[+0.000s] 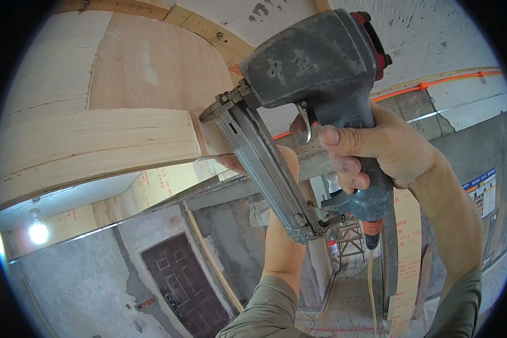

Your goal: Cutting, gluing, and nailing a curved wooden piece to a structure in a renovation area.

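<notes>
My right hand (377, 146) is wrapped round the grip of a dark grey pneumatic nail gun (315, 62). Its thumb lies across the handle, below the metal trigger. The gun's nose meets the end of a pale wooden beam (101, 135), by a small plywood piece (213, 138); I cannot tell whether it presses on it. Behind the slanting magazine is my left hand (231, 163), mostly hidden. Its visible fingertips touch the underside of the wood there; the rest of its grip cannot be made out. A pale air hose (371, 281) hangs from the gun's orange-collared fitting.
A plywood panel (155, 62) rises above the beam. A lit bulb (38, 232) hangs at the left. Below are a dark brown door (183, 281), rough plastered walls and a ladder-like frame (352, 242). An orange conduit (422, 86) runs along the upper right.
</notes>
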A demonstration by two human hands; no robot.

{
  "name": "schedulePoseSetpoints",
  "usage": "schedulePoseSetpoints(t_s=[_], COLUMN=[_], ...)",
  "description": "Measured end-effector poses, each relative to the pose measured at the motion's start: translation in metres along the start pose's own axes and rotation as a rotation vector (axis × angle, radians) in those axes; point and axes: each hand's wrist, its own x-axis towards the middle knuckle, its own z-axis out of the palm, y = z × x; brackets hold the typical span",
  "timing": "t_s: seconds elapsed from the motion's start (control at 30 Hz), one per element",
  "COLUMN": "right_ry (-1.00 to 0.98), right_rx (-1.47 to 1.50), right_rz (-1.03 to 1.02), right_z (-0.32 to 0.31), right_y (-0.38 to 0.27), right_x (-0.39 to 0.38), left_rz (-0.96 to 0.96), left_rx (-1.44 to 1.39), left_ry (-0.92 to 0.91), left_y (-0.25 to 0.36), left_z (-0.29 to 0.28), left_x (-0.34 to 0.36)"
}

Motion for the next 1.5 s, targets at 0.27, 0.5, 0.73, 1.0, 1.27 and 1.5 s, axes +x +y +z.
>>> schedulePoseSetpoints(t_s=[0.27,0.5,0.73,1.0,1.27,1.5], right_ry=[0.024,-0.009,-0.046,0.015,0.138,0.269], right_rx=[-0.038,-0.013,-0.025,-0.105,0.057,0.148], right_rz=[-0.071,0.001,0.032,-0.073,-0.087,0.052], right_z=[0.007,-0.002,-0.006,-0.008,-0.020,-0.043], right_y=[-0.006,-0.006,-0.011,-0.002,0.022,0.057], right_x=[-0.009,0.002,0.004,-0.005,-0.025,-0.015], left_rz=[0.181,0.196,0.188,0.228,0.190,-0.569], left_rx=[-0.036,-0.137,-0.280,-0.353,-0.441,-1.178], left_ry=[0.231,0.194,0.175,0.129,-0.037,-0.368], left_y=[0.015,0.005,0.014,-0.008,-0.057,-0.079], left_z=[-0.007,0.004,0.009,0.000,-0.011,-0.013], left_x=[0.029,0.022,0.024,0.029,0.000,-0.029])
